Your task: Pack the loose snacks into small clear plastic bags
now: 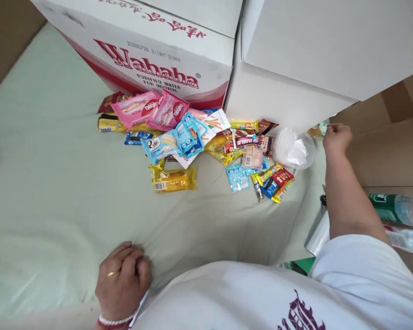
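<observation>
My left hand rests at the near edge of the pale green cloth, fingers curled in, with nothing showing in them. At the far right, my right hand pinches the end of a small clear and green packet, partly hidden by the fingers. Just left of it stands a round clear plastic tub with white plastic film in it. A heap of wrapped snacks spreads leftward: pink nabati wafer packs, a blue cake packet, a pale square packet and a yellow packet in front.
Behind the snacks stand a white and red Wahaha carton and a plain white box. Past the cloth's right edge are brown cardboard, plastic bottles and a white roll.
</observation>
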`<state>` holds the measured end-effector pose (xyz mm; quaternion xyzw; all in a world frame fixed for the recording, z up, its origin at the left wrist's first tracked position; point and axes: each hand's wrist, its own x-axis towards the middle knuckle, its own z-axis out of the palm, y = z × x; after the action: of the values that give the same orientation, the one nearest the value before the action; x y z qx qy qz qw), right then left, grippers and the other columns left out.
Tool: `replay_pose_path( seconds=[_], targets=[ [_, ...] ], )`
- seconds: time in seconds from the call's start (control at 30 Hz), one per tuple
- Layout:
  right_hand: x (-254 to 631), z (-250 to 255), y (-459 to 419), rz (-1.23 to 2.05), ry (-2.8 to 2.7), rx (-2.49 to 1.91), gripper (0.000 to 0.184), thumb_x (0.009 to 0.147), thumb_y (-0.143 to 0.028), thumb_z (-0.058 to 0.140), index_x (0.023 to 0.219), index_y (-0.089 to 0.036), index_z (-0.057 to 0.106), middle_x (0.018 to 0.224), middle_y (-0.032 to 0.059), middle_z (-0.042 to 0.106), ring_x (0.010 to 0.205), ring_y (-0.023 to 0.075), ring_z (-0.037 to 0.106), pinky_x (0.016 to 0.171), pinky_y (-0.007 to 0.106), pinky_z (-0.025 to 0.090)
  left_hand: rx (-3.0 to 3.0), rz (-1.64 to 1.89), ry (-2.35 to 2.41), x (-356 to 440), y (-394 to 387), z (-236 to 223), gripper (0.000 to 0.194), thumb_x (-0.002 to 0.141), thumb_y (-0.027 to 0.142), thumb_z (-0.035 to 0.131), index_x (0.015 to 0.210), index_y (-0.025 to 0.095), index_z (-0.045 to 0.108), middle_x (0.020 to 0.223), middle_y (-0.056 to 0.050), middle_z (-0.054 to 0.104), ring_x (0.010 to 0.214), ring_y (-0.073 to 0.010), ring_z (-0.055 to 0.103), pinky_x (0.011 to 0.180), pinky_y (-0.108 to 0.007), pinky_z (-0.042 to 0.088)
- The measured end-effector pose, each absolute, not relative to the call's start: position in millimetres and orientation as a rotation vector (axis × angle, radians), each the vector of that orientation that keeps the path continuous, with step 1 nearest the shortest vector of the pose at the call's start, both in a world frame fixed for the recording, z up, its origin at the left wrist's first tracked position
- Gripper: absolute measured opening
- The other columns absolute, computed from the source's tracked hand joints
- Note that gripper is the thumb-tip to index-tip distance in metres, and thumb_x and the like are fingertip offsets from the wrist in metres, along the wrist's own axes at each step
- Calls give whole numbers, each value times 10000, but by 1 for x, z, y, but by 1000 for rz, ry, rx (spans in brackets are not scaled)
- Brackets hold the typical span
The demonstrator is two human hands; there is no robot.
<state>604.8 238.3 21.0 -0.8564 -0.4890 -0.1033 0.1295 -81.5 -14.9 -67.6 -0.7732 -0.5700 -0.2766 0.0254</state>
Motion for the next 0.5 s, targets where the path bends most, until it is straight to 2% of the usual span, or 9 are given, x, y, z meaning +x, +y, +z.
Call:
replay_pose_path(
  seconds=[0.07,0.17,0.23,0.3,0.37,0.43,0.5],
  targets=[
    [585,42,218,-284,-1297,-2357,363,990,-123,401,1204,-53,686,1144,242,674,954,219,590,843,373,435,-2394,-863,-1743,-81,-15,-67,230,731,65,679,887,222,619,909,-59,662,995,-305,720,839,-440,586],
    [543,66,194,193,-1335,-2141,278,967,-259,574,1156,-113,718,985,141,710,705,160,550,657,314,433,-2401,-875,-1711,-80,-14,-65,220,752,66,672,900,218,613,912,-63,657,1005,-303,713,857,-438,582],
    [514,71,187,589,-1455,-2101,340,848,-314,757,1146,-152,731,1005,103,716,660,136,533,595,287,412,-2407,-891,-1697,-79,-14,-64,204,770,71,662,908,212,610,908,-65,656,1011,-303,707,870,-438,578],
    [489,66,187,774,-1541,-2107,425,713,-296,869,1101,-178,744,1018,70,719,669,129,546,601,278,419,-2412,-906,-1696,-78,-15,-63,186,784,75,646,913,205,610,905,-71,655,1024,-306,700,883,-442,573],
    [473,57,189,733,-1530,-2133,324,684,-276,869,965,-168,749,900,42,707,656,128,537,627,288,427,-2411,-918,-1701,-78,-15,-62,174,792,78,634,913,202,615,910,-74,655,1039,-303,692,896,-441,567],
    [467,50,191,615,-1443,-2136,182,728,-288,816,812,-161,716,753,22,654,641,134,519,639,303,433,-2412,-928,-1708,-79,-17,-63,169,797,79,623,914,202,621,918,-75,655,1055,-295,683,907,-434,559],
    [469,49,187,531,-1333,-2102,154,758,-300,769,783,-171,688,713,16,624,640,141,511,627,306,434,-2415,-950,-1722,-79,-18,-65,168,803,77,611,912,204,625,920,-75,653,1070,-287,672,919,-423,552]
  ],
)
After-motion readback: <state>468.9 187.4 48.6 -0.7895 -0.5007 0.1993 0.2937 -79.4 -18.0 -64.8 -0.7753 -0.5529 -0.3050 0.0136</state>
